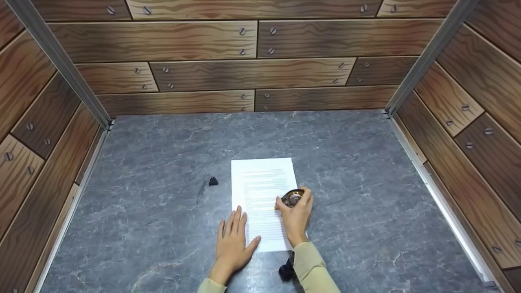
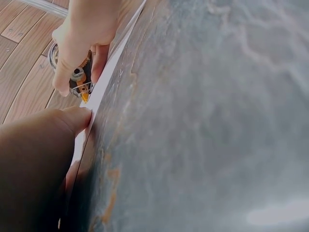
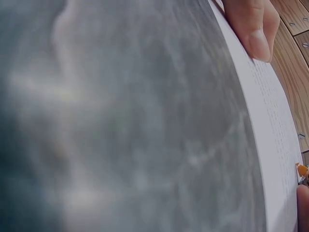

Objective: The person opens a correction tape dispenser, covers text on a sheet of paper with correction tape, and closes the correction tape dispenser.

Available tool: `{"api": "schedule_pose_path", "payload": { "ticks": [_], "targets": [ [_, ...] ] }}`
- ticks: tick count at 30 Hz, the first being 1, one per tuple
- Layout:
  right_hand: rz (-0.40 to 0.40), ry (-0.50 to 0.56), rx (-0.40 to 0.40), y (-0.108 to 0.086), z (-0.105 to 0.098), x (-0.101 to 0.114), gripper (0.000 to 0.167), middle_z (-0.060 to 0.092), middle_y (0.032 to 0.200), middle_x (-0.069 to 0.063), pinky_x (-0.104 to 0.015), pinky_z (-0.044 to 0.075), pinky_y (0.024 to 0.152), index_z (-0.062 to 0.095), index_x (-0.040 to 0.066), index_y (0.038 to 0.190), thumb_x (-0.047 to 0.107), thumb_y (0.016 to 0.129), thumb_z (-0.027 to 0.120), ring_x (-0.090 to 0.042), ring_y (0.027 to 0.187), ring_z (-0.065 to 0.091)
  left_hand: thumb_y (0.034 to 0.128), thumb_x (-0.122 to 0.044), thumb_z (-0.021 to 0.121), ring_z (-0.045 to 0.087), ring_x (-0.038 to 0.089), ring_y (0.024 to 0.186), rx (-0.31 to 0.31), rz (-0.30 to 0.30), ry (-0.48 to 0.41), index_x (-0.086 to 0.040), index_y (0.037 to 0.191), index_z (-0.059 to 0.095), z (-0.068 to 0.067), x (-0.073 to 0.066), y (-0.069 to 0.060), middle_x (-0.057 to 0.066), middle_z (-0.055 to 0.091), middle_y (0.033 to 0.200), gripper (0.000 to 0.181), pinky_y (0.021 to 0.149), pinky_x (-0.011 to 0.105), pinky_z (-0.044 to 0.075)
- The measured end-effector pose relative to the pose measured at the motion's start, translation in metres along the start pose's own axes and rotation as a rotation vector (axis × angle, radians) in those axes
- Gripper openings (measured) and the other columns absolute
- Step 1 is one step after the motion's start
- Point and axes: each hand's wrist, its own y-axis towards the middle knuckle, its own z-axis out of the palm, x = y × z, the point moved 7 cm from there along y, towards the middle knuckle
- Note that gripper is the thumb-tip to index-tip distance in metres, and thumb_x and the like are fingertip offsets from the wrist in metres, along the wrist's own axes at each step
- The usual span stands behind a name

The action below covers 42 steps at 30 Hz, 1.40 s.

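Observation:
A white sheet of printed paper (image 1: 260,179) lies on the grey marbled table. My left hand (image 1: 232,246) rests flat on its lower left edge, fingers spread and thumb out over the text. In my right hand (image 1: 296,217) I hold a rounded correction tape (image 1: 292,198) by its sides, over the paper's right edge. The left wrist view shows the correction tape (image 2: 79,79) with its orange tip pointing down close to the sheet; whether it touches cannot be told. The right wrist view shows my left thumb (image 3: 258,46) on the page and just the orange tip (image 3: 301,169).
Left of the paper lies a small black triangular piece (image 1: 213,181). A black object (image 1: 286,272) sits beside the right sleeve, below the sheet. Wood-patterned panels (image 1: 203,75) enclose the table at the back and both sides, with metal posts (image 1: 431,57) at the corners.

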Motion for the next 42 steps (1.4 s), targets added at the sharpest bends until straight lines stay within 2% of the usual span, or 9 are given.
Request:
{"api": "schedule_pose_path", "payload": {
  "ticks": [6,18,24,30,36,39,42],
  "targets": [
    [0.012,-0.005,0.007,0.002,-0.003,-0.003,0.073,0.042,0.129,-0.022,-0.049,0.055,0.086,0.041,0.003,0.135,0.022,0.08,0.084,-0.04,0.117,0.052,0.0949,-0.053,0.055,0.028,0.033,0.145,0.002,0.007,-0.031,-0.002,0.15,0.04,-0.006,-0.001,0.0,0.015,0.027,0.161,0.077,0.115,0.059,0.018],
    [0.019,0.015,0.007,0.007,-0.01,-0.005,0.074,0.041,0.132,-0.024,-0.051,0.055,0.086,0.039,0.002,0.137,0.02,0.081,0.083,-0.042,0.119,0.051,0.0942,-0.052,0.055,0.027,0.033,0.146,-0.001,0.004,-0.031,-0.002,0.15,0.04,-0.008,-0.001,0.001,0.015,0.027,0.16,0.077,0.116,0.058,0.017],
    [0.028,-0.004,-0.012,0.008,-0.014,-0.007,0.075,0.042,0.132,-0.024,-0.054,0.053,0.087,0.039,0.002,0.137,0.019,0.079,0.084,-0.044,0.119,0.05,0.0945,-0.054,0.054,0.025,0.032,0.147,0.016,0.0,-0.031,-0.003,0.15,0.039,-0.006,-0.001,0.002,0.015,0.026,0.161,0.077,0.116,0.057,0.016],
    [0.027,-0.008,-0.025,0.008,-0.014,-0.008,0.075,0.043,0.131,-0.023,-0.052,0.054,0.088,0.041,0.002,0.136,0.021,0.078,0.085,-0.042,0.118,0.052,0.0943,-0.054,0.055,0.026,0.032,0.146,0.004,-0.001,-0.013,-0.003,0.15,0.039,-0.005,-0.001,0.001,0.014,0.026,0.161,0.077,0.116,0.057,0.016],
    [0.044,-0.023,-0.039,0.006,-0.015,-0.009,0.075,0.043,0.129,-0.022,-0.05,0.054,0.089,0.041,0.003,0.134,0.019,0.077,0.085,-0.04,0.118,0.052,0.095,-0.056,0.052,0.023,0.031,0.148,0.041,-0.017,-0.004,-0.005,0.152,0.037,0.0,0.0,0.0,0.013,0.023,0.163,0.078,0.117,0.057,0.014],
    [0.041,-0.024,-0.048,0.007,-0.015,-0.01,0.075,0.044,0.129,-0.022,-0.05,0.052,0.092,0.041,0.002,0.134,0.018,0.076,0.086,-0.04,0.119,0.051,0.0946,-0.056,0.053,0.024,0.031,0.147,0.027,-0.014,0.001,-0.005,0.152,0.037,0.0,0.001,0.0,0.013,0.024,0.162,0.078,0.117,0.057,0.014],
    [0.043,0.011,-0.073,0.008,-0.017,-0.012,0.075,0.045,0.128,-0.022,-0.049,0.052,0.092,0.041,0.001,0.132,0.017,0.075,0.087,-0.04,0.118,0.052,0.0936,-0.054,0.055,0.027,0.032,0.145,-0.022,0.008,0.006,-0.003,0.15,0.04,-0.002,-0.002,0.0,0.015,0.027,0.16,0.078,0.115,0.058,0.017]
  ]
}}
